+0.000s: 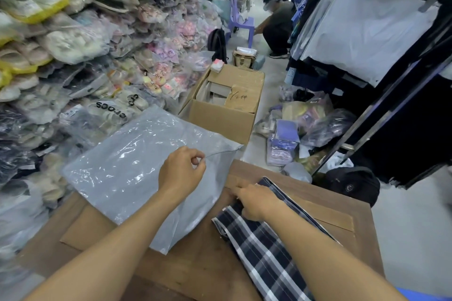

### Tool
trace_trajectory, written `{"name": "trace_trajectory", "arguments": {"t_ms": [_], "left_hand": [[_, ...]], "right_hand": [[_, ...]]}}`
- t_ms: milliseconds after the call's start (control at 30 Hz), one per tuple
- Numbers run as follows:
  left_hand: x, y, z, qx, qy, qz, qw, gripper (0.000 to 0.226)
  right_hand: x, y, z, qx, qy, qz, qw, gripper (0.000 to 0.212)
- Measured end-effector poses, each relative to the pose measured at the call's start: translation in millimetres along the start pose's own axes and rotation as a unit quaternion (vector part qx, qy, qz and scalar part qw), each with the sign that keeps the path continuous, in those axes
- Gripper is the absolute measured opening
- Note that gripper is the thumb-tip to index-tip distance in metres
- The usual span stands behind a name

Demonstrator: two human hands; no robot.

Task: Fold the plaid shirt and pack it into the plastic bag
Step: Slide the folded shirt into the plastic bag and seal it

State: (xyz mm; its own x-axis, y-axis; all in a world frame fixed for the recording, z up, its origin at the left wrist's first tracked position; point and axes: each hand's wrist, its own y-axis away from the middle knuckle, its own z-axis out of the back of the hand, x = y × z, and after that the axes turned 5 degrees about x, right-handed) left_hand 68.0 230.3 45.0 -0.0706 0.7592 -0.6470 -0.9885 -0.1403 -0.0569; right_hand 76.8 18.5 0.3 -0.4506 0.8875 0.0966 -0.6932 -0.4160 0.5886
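A grey plastic bag (127, 166) lies across the left half of the brown table (195, 264), its far end reaching past the table's edge. My left hand (182, 171) pinches the bag's upper layer near its right edge and lifts it slightly. The folded plaid shirt (264, 252), dark navy with white stripes, lies on the table's right side. My right hand (256, 199) grips the shirt's far end, fingers curled around the fabric. My right forearm covers part of the shirt.
An open cardboard box (227, 107) stands just beyond the table. Stacks of bagged shoes (73, 56) fill the left wall. Hanging garments (367, 32) line the right. Bagged goods (305, 124) and a black backpack (352, 186) lie on the floor. A person (276, 24) crouches far down the aisle.
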Motion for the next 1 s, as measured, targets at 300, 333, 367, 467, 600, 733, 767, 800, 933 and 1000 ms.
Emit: {"name": "trace_trajectory", "arguments": {"t_ms": [300, 333, 367, 467, 600, 733, 767, 800, 933, 1000], "left_hand": [[4, -1, -19, 0.040, 0.018, 0.013, 0.999, 0.010], [4, -1, -20, 0.041, 0.018, 0.012, 0.999, 0.010], [4, -2, -22, 0.045, 0.018, 0.012, 0.999, 0.010], [5, -4, -24, 0.063, 0.028, 0.010, 0.998, 0.011], [5, -2, -22, 0.066, 0.039, -0.020, 0.997, 0.012], [10, 0, -15, 0.057, 0.048, -0.037, 0.997, 0.015], [11, 2, -13, 0.058, 0.051, -0.041, 0.996, 0.016], [11, 4, -10, 0.064, 0.050, -0.046, 0.996, 0.016], [6, 14, -3, 0.112, 0.045, -0.075, 0.990, 0.017], [1, 16, 0, 0.120, 0.046, -0.086, 0.988, 0.017]], "right_hand": [[8, 17, 3, -0.040, 0.036, -0.001, 0.999, 0.029], [13, 23, 8, -0.067, 0.037, 0.010, 0.997, 0.027], [18, 30, 13, -0.098, 0.036, 0.026, 0.994, 0.027], [38, 43, 25, -0.180, 0.048, 0.105, 0.977, 0.028], [60, 36, 27, -0.204, 0.036, 0.220, 0.953, 0.016], [63, 19, 20, -0.194, 0.041, 0.223, 0.954, 0.024], [63, 16, 19, -0.187, 0.035, 0.214, 0.958, 0.025], [62, 14, 19, -0.183, 0.029, 0.198, 0.963, 0.027], [59, 0, 18, -0.178, -0.012, 0.130, 0.975, 0.051], [56, -12, 15, -0.181, -0.023, 0.096, 0.979, 0.059]]}}
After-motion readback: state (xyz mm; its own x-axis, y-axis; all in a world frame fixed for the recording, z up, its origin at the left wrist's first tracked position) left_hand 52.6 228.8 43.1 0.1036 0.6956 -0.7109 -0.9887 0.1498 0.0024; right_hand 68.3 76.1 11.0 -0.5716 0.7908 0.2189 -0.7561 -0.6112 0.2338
